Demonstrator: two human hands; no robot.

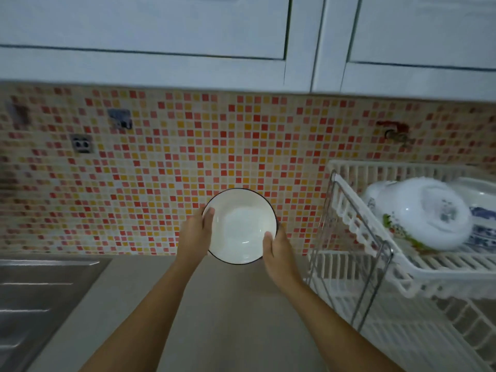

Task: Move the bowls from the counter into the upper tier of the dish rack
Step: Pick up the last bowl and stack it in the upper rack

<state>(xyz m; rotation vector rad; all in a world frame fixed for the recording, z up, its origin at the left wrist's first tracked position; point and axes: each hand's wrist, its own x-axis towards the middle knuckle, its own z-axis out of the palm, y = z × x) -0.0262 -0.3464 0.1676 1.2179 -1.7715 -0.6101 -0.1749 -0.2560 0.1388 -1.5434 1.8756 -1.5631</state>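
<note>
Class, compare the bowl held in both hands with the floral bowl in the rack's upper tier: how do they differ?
The held bowl is plain white with a dark rim; the floral bowl carries coloured patterns. The held bowl shows its inside, gripped by the left hand and right hand; the floral bowl rests upside down. Both are round and white.

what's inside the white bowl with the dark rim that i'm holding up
Nothing shows inside the white bowl: its interior looks bare and glossy. The left hand and right hand cover small parts of the rim only.
</note>
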